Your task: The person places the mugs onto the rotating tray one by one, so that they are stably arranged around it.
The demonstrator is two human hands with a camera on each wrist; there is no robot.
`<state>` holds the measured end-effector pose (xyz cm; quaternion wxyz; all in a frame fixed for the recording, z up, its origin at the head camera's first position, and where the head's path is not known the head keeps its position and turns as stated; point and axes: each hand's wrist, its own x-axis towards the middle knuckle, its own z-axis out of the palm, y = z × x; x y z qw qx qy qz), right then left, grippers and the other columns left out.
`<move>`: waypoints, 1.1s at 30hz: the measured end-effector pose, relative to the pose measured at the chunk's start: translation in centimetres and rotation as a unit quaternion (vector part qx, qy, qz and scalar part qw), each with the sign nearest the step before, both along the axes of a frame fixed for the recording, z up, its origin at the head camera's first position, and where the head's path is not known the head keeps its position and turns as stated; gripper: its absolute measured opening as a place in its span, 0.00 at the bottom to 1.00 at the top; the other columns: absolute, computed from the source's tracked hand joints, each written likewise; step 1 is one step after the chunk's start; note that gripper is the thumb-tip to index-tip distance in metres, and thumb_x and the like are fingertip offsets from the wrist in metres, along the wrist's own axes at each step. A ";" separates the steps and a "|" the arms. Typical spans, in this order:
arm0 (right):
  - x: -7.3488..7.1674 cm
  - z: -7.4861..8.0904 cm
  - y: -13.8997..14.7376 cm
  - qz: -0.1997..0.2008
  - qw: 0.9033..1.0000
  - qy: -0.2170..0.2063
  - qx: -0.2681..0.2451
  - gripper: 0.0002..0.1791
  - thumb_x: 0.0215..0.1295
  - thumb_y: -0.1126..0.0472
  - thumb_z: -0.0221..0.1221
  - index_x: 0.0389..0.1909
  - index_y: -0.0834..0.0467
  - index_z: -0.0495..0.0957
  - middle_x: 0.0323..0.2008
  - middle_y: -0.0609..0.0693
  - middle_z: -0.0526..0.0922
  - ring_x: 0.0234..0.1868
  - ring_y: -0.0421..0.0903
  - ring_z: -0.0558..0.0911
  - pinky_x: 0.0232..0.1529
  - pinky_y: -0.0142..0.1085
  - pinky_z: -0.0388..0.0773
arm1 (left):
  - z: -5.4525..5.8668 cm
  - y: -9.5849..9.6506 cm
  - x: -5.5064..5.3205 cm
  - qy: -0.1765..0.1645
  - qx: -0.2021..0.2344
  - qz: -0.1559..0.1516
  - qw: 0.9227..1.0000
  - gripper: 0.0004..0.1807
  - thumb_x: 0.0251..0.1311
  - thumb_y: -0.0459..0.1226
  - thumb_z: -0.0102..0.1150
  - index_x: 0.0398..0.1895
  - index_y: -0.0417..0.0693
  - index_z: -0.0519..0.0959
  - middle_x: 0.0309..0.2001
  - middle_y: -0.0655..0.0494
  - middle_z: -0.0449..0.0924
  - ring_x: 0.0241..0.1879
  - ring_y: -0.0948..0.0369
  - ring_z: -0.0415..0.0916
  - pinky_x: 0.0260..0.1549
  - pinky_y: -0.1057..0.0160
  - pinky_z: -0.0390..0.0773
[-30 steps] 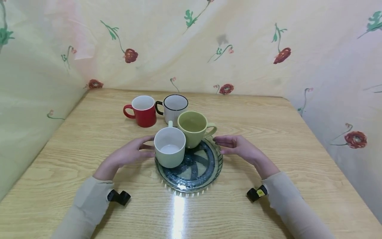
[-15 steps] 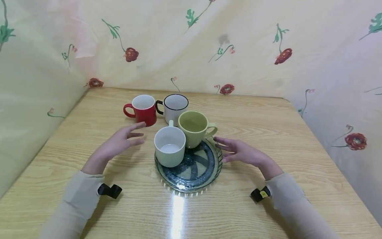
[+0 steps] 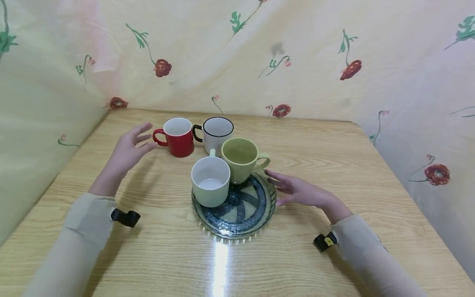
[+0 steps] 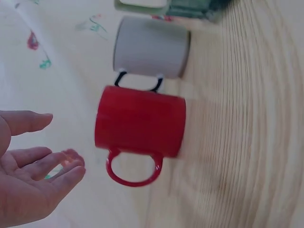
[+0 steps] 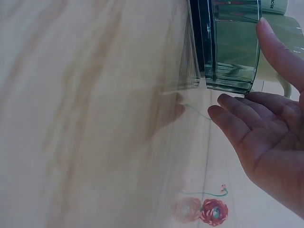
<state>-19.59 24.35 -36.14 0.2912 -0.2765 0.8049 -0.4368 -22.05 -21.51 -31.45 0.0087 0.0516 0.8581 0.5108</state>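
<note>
My left hand [image 3: 128, 148], fingers loosely spread, is just left of the handle of the red mug [image 3: 180, 142], holding nothing. In the left wrist view the red mug [image 4: 140, 121] stands apart from the fingers [image 4: 66, 183]. My right hand [image 3: 300, 190] has its relaxed fingertips right at the right rim of a round glass dish [image 3: 256, 210]. On that dish a white mug [image 3: 210, 189] stands at the left, and a yellow-green mug [image 3: 239, 163] at the back, its handle pointing right. The right wrist view shows the thumb beside the glass dish wall [image 5: 232, 57].
A white mug with a black rim and handle [image 3: 217, 134] stands behind the dish, beside the red mug. The wooden table [image 3: 334, 152] meets a flower-printed cloth [image 3: 297, 49] at the back and sides.
My left hand has left the white mug's side and moved back and left to the red mug's handle. The right hand stays at the dish rim, its fingers slightly more spread.
</note>
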 end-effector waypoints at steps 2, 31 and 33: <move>-0.1 0.1 -0.1 0.002 1.000 0.003 0.006 0.54 0.58 0.62 0.66 0.76 0.64 0.39 0.75 0.68 0.43 0.73 0.69 0.53 0.70 0.56 0.57 | 0.1 -0.1 -0.7 -0.004 -0.001 0.007 1.000 0.36 0.69 0.37 0.53 0.76 0.44 0.50 0.77 0.46 0.51 0.73 0.45 0.56 0.68 0.44 0.63; -0.3 -0.2 -0.2 0.018 1.000 -0.018 0.013 0.58 0.57 0.61 0.66 0.76 0.62 0.34 0.77 0.65 0.34 0.73 0.70 0.51 0.68 0.56 0.63 | -3.2 -2.7 -7.5 -0.096 -0.034 -0.046 0.994 0.36 0.70 0.42 0.52 0.75 0.36 0.51 0.75 0.38 0.51 0.76 0.43 0.44 0.72 0.41 0.54; -0.4 -0.1 -0.2 0.020 1.000 -0.015 0.014 0.58 0.57 0.61 0.66 0.77 0.62 0.34 0.77 0.65 0.34 0.73 0.70 0.50 0.68 0.56 0.62 | -3.4 -2.3 -7.7 -0.089 -0.026 -0.050 0.994 0.35 0.70 0.40 0.52 0.74 0.35 0.53 0.74 0.37 0.54 0.75 0.44 0.47 0.72 0.42 0.56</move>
